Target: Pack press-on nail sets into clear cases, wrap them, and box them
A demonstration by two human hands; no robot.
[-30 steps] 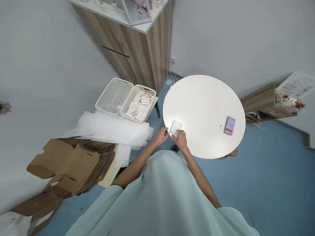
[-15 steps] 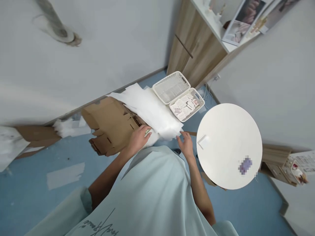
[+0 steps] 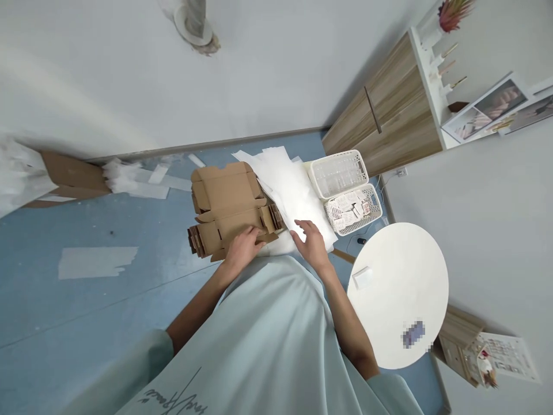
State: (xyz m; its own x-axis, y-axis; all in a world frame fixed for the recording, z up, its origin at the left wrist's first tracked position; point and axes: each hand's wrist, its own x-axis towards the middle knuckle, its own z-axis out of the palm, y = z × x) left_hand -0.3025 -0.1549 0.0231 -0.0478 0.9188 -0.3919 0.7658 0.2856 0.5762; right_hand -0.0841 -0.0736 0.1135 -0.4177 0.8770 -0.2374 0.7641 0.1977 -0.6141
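Left hand (image 3: 242, 249): fingers half curled at the near edge of the cardboard stack (image 3: 228, 190); whether cardboard is gripped cannot be made out.
Right hand (image 3: 313, 248): fingers loosely spread, nothing grasped, over the white sheets' (image 3: 289, 184) near end.
White baskets (image 3: 361, 225): set beside the sheets.
White packet (image 3: 363, 278): laid at the round table's (image 3: 401, 259) left edge.

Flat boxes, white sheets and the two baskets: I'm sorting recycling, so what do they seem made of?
Flat boxes: matte brown cardboard, judging by the colour, creases and cut slots.
White sheets: thin, soft-looking and pale; perhaps plastic foam or paper, the look leaves it open.
Baskets: probably moulded off-white plastic, given their rounded rims and regularly perforated walls.
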